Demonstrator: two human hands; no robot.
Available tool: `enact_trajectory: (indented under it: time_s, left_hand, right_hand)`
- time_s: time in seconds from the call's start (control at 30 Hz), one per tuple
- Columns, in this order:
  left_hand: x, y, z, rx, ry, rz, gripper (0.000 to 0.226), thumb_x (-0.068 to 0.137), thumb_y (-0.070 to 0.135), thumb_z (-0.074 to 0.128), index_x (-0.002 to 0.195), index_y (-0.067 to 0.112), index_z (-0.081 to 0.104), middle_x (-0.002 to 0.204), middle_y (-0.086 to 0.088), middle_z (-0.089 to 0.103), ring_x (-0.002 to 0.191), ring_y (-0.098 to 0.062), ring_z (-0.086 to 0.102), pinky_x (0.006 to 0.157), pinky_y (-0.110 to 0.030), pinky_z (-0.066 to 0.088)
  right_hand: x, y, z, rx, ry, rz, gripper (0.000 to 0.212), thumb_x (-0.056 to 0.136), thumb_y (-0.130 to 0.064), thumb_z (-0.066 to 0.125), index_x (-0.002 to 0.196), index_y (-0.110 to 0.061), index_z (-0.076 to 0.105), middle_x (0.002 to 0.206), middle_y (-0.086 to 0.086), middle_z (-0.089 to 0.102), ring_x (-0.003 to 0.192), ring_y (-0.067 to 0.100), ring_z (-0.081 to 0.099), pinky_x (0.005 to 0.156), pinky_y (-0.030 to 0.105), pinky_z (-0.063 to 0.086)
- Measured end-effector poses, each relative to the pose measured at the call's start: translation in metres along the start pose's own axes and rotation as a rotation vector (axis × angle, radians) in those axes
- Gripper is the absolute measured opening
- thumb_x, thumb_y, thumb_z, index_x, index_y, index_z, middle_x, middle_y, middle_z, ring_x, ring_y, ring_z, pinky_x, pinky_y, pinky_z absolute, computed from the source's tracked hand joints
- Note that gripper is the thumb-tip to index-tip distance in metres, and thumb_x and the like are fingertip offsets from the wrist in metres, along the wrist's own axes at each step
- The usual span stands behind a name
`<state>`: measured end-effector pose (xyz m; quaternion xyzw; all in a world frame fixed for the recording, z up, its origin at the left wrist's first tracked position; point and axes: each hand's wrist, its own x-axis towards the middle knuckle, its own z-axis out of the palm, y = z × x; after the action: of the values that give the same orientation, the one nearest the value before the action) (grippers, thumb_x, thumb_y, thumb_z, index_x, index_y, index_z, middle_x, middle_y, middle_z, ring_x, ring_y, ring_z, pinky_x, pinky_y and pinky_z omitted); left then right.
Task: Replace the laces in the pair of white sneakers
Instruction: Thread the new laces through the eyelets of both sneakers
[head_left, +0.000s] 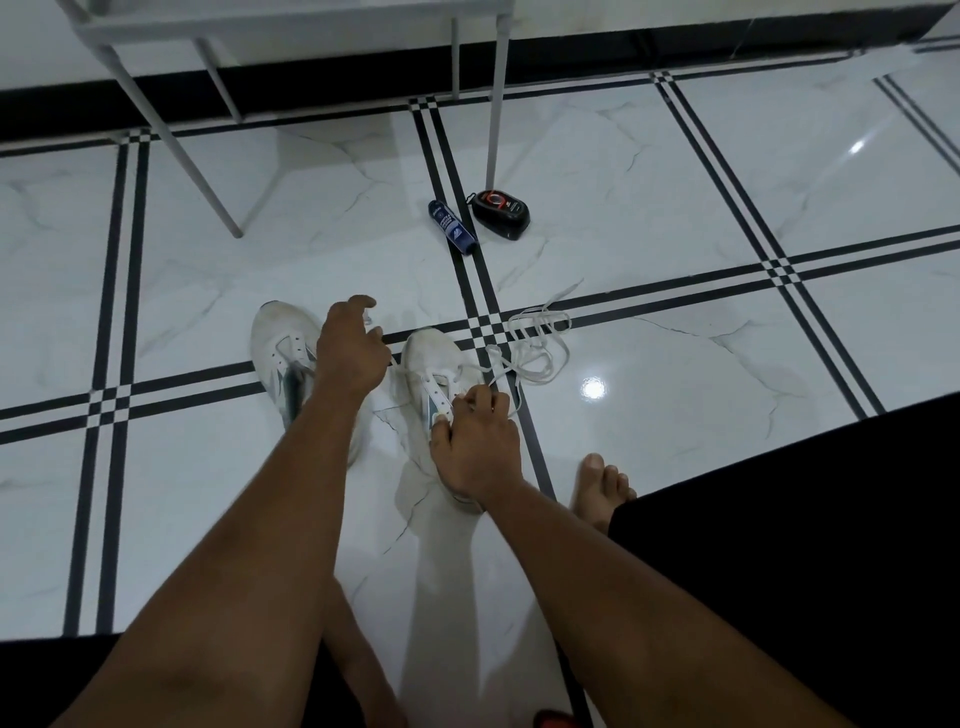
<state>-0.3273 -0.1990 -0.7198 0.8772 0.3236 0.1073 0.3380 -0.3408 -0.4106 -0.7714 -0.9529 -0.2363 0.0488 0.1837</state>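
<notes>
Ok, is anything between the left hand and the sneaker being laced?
Nothing visible. The left hand is raised between the two sneakers, pinching what looks like a lace end, with only bare floor beside the right sneaker. The right hand already rests on its eyelets.

Glossy white marble floor with black stripes, grey-legged table.
</notes>
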Motion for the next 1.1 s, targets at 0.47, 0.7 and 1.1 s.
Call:
enact_trajectory:
  time_s: [0.47,0.7,1.1]
  left_hand:
    - [-0.032,0.018,0.039,0.004,-0.279,-0.459,0.064,0.079,0.069,0.070,0.090,0.006,0.077,0.090,-0.010,0.077,0.089,-0.029,0.074,0.076,-0.034,0.058]
    - [-0.027,0.037,0.038,-0.573,-0.217,-0.643,0.007,0.084,0.020,0.073,0.083,0.013,0.071,0.078,-0.002,0.068,0.072,-0.021,0.056,0.059,-0.028,0.040]
    - [0.002,0.166,-0.098,-0.605,-0.251,-0.351,0.025,0.105,0.020,0.052,0.119,0.015,0.072,0.110,0.001,0.074,0.073,-0.016,0.050,0.057,-0.027,0.035]
  right_hand:
    - [0.068,0.003,-0.026,0.732,-0.189,0.657,0.059,0.083,-0.074,0.057,0.091,-0.017,0.069,0.087,-0.001,0.072,0.090,0.025,0.071,0.084,0.038,0.055]
    - [0.090,-0.004,-0.049,1.040,-0.189,0.645,0.037,0.101,-0.038,0.068,0.097,-0.001,0.072,0.093,0.017,0.076,0.077,0.021,0.064,0.077,0.034,0.052]
    - [0.145,-0.088,-0.220,0.947,-0.218,0.451,0.033,0.109,-0.038,0.050,0.091,-0.018,0.071,0.094,-0.001,0.072,0.078,0.015,0.059,0.067,0.030,0.042]
